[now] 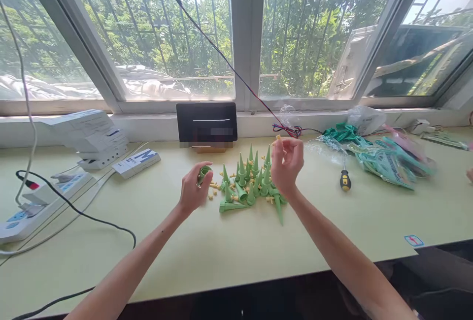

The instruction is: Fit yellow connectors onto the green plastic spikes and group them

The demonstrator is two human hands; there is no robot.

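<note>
My left hand [194,187] is closed around a green plastic cone [204,172], its round open end facing up. Raised over the right side of the pile, my right hand [288,165] pinches a small yellow plastic piece [278,138] between its fingertips. Between the hands spreads a heap of green cones [242,175], many standing point up and others lying on their sides. Small yellow pieces [215,192] are scattered among them and along the heap's left edge. One cone [232,206] lies flat at the front of the heap.
A dark tablet [207,123] stands behind the heap. White boxes [92,138] and a power strip [48,207] with cables are at the left. To the right lie a screwdriver [345,180] and plastic bags [388,162]. Part of another person's hand [470,175] shows at the right edge.
</note>
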